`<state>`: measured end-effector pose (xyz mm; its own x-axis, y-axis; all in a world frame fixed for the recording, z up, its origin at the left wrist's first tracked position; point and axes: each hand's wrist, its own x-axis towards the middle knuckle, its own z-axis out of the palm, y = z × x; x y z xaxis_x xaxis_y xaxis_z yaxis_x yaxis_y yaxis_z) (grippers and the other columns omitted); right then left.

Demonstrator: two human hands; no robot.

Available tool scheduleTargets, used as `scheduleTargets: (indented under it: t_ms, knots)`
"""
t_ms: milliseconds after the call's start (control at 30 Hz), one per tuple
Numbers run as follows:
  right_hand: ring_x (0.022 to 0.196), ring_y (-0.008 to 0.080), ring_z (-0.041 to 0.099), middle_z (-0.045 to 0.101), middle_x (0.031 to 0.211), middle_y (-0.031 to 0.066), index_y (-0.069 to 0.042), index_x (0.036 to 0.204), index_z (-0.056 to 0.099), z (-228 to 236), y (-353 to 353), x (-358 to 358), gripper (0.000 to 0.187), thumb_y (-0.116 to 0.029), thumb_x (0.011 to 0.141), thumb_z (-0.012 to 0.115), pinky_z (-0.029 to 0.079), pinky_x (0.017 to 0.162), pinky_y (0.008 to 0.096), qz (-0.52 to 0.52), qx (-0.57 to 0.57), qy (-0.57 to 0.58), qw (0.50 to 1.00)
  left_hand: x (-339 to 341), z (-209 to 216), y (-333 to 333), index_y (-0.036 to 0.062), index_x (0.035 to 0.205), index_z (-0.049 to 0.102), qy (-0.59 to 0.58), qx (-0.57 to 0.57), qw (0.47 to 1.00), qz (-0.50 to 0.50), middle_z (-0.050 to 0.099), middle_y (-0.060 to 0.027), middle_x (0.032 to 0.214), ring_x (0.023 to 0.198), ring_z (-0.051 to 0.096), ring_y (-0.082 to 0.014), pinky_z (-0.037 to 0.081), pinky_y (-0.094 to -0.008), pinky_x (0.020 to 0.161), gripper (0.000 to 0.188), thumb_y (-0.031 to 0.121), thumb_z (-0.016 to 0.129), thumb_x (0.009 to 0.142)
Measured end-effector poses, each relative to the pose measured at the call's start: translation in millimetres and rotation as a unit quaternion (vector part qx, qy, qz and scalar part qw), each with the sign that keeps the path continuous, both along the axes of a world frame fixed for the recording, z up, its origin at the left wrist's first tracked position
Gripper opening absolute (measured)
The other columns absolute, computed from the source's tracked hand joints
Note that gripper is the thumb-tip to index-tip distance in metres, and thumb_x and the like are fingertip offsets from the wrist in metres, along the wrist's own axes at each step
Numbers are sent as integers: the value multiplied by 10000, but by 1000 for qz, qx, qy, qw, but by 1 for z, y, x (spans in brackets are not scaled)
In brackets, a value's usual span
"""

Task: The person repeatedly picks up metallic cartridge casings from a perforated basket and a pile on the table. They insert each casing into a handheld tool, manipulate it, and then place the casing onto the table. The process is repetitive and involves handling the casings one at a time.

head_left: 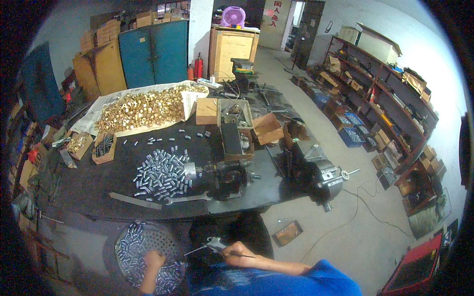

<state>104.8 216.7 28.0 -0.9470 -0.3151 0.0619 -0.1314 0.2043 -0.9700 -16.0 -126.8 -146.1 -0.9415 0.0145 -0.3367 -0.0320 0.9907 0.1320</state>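
Observation:
My left hand [154, 260] is closed, its fingers bunched over a round perforated metal tray [168, 239] at the lower left. Many short silvery metal sleeves [129, 249] lie in that tray; whatever the fingers pinch is hidden. To the right, my right hand [236, 251] is closed around a slim metal tool [216, 242]. A thin pale rod reaches from this tool toward the tray, and a thin dark end sticks out behind the fingers. The tool's exact kind cannot be made out.
On the dark workbench [89, 192] lie a heap of similar sleeves [163, 172], a flat metal bar [136, 201], an open-end wrench [187, 198] and brass nuts [143, 108] on paper. A vise-like fixture [326, 177] juts at right. A framed panel [287, 233] lies on the floor.

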Motion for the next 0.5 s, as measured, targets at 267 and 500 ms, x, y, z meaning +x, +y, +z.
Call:
scheduleTargets:
  t_ms: [267,500]
  knots:
    - [484,93,410,406,505,39,-40,573,464,-5,3,-2,131,-39,687,528,314,442,298,-3,-2,18,1000,-5,3,3,69,830,666,18,2,999,-32,634,-160,792,763,611,-328,484,-415,689,354,381,590,682]
    - [492,114,445,484,540,53,-45,581,493,-16,1,-4,118,-28,668,572,376,467,284,-35,-10,80,996,-14,51,55,22,861,617,-149,495,851,92,572,-50,643,592,568,-154,428,-271,505,174,176,579,792]
